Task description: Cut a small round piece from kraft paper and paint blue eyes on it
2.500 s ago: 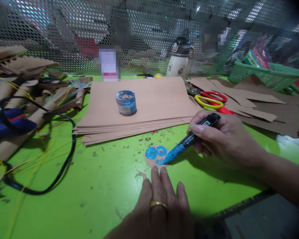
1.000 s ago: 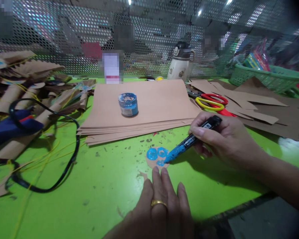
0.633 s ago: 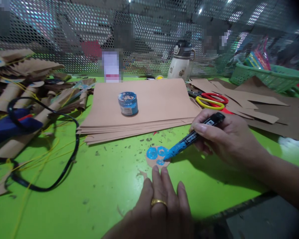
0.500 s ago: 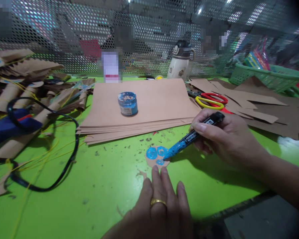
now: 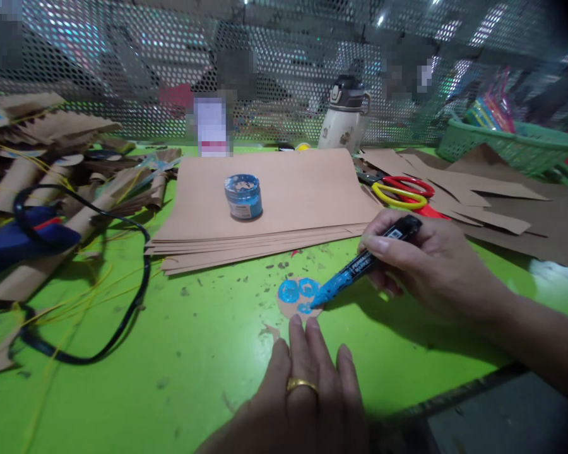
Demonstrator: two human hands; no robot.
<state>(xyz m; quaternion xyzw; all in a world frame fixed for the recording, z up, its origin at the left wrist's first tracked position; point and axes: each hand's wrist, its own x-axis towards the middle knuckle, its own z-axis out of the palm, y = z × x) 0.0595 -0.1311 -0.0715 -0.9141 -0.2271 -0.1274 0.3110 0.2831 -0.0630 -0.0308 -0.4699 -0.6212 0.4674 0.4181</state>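
Note:
A small round of brown paper (image 5: 289, 309) lies on the green table, with three blue ring shapes painted on it. My left hand (image 5: 307, 391) is stretched out flat, a gold ring on one finger, its fingertips resting on the paper's near edge. In my right hand (image 5: 416, 265) I grip a black permanent marker (image 5: 363, 263) whose lower end is coated in blue paint. The marker's tip touches the paper at the lowest ring shape. Behind them, an open jar of blue paint (image 5: 243, 205) stands on a stack of brown paper sheets (image 5: 303, 189).
Scissors (image 5: 400, 194) with red and yellow handles lie right of the stack, beside cut brown paper strips (image 5: 497, 211). A green basket (image 5: 506, 148) and a white bottle (image 5: 343, 123) stand behind. At left are rolled paper pieces (image 5: 23, 176), yellow strings and a black cable (image 5: 144, 271).
The third, lowest blue shape has become a fuller ring. The marker's tip shifts slightly about it, while my left hand stays in place. The view has shifted a little.

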